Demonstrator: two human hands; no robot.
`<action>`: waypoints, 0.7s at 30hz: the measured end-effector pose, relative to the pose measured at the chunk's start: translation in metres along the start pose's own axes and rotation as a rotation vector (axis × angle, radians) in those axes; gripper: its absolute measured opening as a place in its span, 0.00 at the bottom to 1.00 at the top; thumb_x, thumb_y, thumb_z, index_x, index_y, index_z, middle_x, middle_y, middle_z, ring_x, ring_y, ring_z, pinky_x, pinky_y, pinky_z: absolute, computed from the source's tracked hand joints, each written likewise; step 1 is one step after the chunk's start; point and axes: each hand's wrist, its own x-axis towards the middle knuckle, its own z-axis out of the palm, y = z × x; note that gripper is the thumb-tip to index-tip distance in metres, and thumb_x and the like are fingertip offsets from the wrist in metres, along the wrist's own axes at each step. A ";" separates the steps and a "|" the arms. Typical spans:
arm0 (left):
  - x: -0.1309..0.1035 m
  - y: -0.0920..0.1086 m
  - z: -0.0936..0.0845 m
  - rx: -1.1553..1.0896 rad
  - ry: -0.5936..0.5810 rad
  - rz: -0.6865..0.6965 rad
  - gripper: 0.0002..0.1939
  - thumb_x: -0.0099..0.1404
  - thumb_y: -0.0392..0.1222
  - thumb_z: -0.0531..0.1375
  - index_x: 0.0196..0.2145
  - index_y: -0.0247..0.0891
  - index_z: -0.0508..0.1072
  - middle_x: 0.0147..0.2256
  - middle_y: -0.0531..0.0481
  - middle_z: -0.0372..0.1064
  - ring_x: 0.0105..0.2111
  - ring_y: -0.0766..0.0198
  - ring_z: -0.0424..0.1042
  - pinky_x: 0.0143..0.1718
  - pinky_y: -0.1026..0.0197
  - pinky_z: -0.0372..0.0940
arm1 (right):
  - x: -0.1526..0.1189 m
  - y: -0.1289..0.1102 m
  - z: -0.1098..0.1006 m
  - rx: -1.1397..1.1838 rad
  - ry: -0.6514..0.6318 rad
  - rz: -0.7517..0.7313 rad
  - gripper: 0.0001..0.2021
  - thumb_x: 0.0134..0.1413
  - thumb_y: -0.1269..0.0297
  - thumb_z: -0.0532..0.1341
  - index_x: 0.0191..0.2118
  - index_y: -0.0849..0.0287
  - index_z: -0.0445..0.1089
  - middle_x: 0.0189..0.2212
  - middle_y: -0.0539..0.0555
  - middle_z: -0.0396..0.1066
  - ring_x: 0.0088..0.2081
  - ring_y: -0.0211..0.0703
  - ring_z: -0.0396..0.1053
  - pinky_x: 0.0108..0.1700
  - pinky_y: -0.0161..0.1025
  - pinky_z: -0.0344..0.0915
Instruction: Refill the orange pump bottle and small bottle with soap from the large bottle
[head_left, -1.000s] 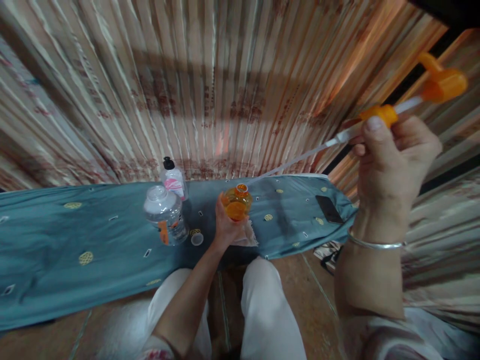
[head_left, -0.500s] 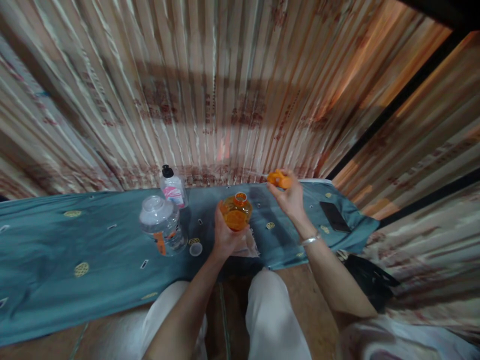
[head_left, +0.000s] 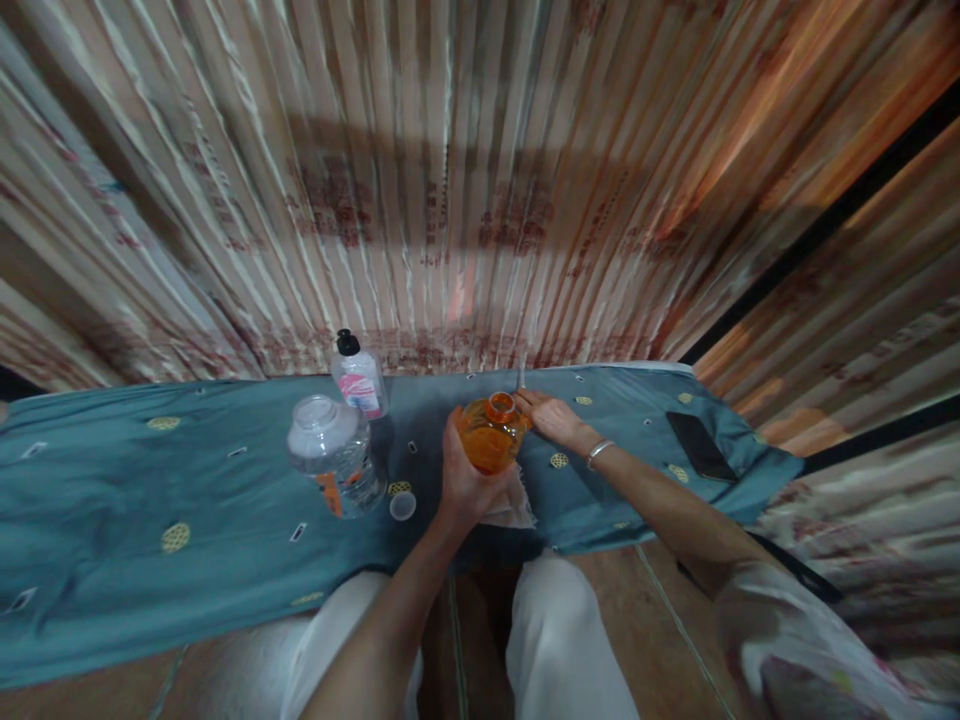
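Observation:
An orange see-through bottle point(head_left: 491, 450) stands with its round mouth uncovered. My left hand point(head_left: 466, 478) is wrapped round its left and front side. Just right of the bottle's neck, my right hand point(head_left: 551, 415) is closed on the orange spray head, which is mostly hidden by the fingers and the bottle. Its thin clear tube point(head_left: 523, 373) points up above the fingertips. Under the bottle and my left hand lies a pale cloth point(head_left: 517, 508).
To the left stand a large clear jar point(head_left: 339, 465) without a lid and a bottle with a black cap point(head_left: 360, 382). A small whitish cap point(head_left: 403, 505) lies near the jar. At the right, a dark phone point(head_left: 701, 446) rests on the teal cloth point(head_left: 232, 530). A striped curtain point(head_left: 420, 200) hangs behind.
My right hand has come down and left with the spray head, from the upper right to beside the bottle. The tube now points up instead of left. My left hand still holds the bottle.

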 end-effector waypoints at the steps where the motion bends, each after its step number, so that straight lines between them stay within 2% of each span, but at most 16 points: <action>1: 0.000 0.000 0.000 -0.003 0.000 0.002 0.55 0.40 0.39 0.73 0.63 0.41 0.52 0.59 0.39 0.60 0.60 0.45 0.63 0.63 0.42 0.55 | 0.000 0.002 0.005 -0.012 -0.018 -0.021 0.18 0.60 0.79 0.50 0.52 0.61 0.68 0.59 0.67 0.67 0.54 0.49 0.72 0.53 0.43 0.69; 7: -0.001 -0.002 0.000 -0.024 -0.023 0.011 0.55 0.42 0.39 0.73 0.64 0.41 0.51 0.59 0.38 0.60 0.61 0.45 0.61 0.63 0.43 0.55 | -0.002 0.007 0.026 -0.035 -0.069 -0.082 0.21 0.59 0.80 0.49 0.54 0.65 0.68 0.60 0.69 0.66 0.55 0.50 0.71 0.55 0.45 0.69; 13: 0.000 0.000 -0.001 0.003 -0.031 0.005 0.55 0.42 0.40 0.74 0.63 0.40 0.51 0.59 0.38 0.60 0.60 0.46 0.62 0.64 0.43 0.55 | -0.013 0.009 0.028 0.022 -0.014 -0.021 0.26 0.57 0.80 0.48 0.61 0.69 0.62 0.62 0.72 0.62 0.61 0.53 0.65 0.61 0.49 0.64; 17: 0.001 0.003 -0.001 0.003 -0.013 0.001 0.54 0.42 0.40 0.73 0.63 0.40 0.52 0.57 0.39 0.61 0.59 0.46 0.63 0.63 0.44 0.56 | -0.023 -0.004 0.016 0.276 0.213 0.160 0.26 0.61 0.72 0.49 0.65 0.68 0.57 0.62 0.70 0.63 0.63 0.53 0.62 0.63 0.53 0.62; 21: 0.001 0.003 -0.002 -0.006 -0.021 0.010 0.54 0.42 0.40 0.73 0.63 0.40 0.52 0.58 0.38 0.61 0.60 0.45 0.62 0.63 0.43 0.55 | -0.027 -0.038 -0.008 0.882 0.525 0.386 0.23 0.67 0.53 0.49 0.62 0.56 0.62 0.55 0.61 0.73 0.55 0.52 0.72 0.58 0.55 0.67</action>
